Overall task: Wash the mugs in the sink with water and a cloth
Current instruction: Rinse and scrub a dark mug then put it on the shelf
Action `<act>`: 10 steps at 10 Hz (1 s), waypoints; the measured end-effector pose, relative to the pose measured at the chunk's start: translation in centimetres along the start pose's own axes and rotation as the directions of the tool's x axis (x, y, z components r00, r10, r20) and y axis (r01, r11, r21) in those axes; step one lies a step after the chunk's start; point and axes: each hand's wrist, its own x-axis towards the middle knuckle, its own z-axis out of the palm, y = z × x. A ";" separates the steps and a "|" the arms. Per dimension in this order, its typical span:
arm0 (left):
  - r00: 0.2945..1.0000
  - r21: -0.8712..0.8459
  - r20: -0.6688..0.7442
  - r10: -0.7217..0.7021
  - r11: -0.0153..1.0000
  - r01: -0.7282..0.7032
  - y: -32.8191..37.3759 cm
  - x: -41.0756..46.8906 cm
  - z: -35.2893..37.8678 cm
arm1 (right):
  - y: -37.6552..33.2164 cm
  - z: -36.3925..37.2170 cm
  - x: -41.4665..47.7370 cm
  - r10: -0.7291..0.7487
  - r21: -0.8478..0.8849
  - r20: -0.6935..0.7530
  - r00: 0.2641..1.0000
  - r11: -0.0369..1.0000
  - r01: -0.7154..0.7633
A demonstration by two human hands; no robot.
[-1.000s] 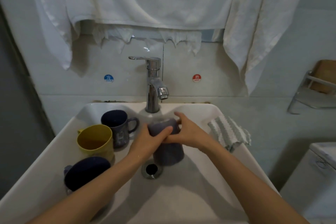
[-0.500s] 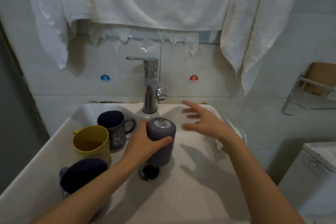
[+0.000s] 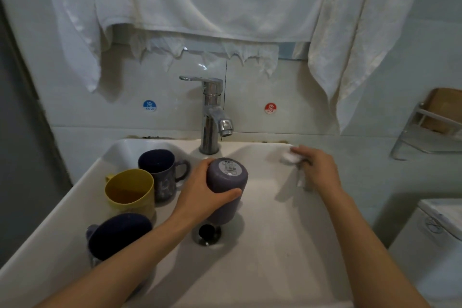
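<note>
Three mugs (image 3: pixel 130 190) are sitting left in the sink (image 3: pixel 275 270); an upturned mug (image 3: pixel 226 182) is hovering over the drain (image 3: pixel 208 232), cloth (image 3: pixel 290 156) lying rightward.

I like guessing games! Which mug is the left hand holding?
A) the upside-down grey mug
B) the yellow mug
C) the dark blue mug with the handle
A: the left hand wraps around the grey mug, held bottom-up over the drain, while the yellow mug stands untouched.
</note>
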 end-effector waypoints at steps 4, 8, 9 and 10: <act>0.913 0.424 -0.244 -0.328 0.810 0.404 -3.2 0.9 2.3 | -9.3 5.9 -6.5 -0.624 0.238 0.347 0.700 0.780 0.578; 0.996 -0.032 0.026 0.089 0.996 -0.088 0.2 -1.0 0.6 | -8.5 5.6 -6.3 -0.542 0.262 0.268 0.796 0.836 0.481; 0.993 -0.043 -0.017 0.120 0.992 -0.121 0.1 -1.0 0.4 | -8.3 5.2 -5.7 -0.435 0.381 0.294 0.851 0.870 0.312; 0.997 -0.108 0.029 0.075 0.992 -0.071 -0.1 -1.0 0.6 | -6.7 4.8 -4.2 -0.301 0.389 0.259 0.918 0.902 0.186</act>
